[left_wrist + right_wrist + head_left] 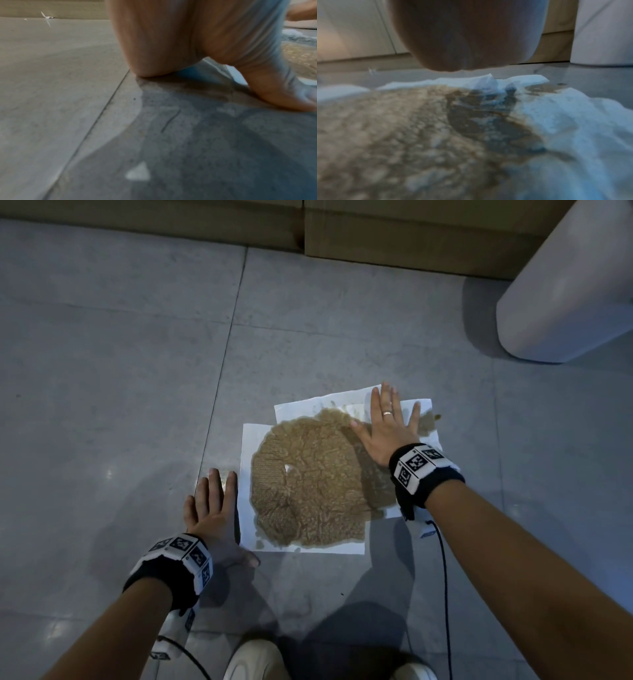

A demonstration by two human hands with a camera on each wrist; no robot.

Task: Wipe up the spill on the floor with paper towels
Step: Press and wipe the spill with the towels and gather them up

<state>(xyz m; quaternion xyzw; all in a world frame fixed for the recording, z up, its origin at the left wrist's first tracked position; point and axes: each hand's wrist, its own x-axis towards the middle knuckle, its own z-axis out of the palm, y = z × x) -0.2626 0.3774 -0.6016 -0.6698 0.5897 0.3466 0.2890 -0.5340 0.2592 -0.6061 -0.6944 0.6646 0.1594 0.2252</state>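
Observation:
White paper towels lie spread on the grey tiled floor, soaked through by a wide brown spill. My right hand lies flat with fingers spread on the towels' far right part, over the wet patch. My left hand rests flat on the bare tile just left of the towels' edge, fingers straight, thumb near the towels' near-left corner. The right wrist view shows the soaked towel and its dry white part under the palm. The left wrist view shows the palm on the tile.
A wooden baseboard runs along the far side. A white rounded appliance or bin stands at the right. A small brown drip sits on the tile beyond the towels' right edge. My shoes are at the bottom.

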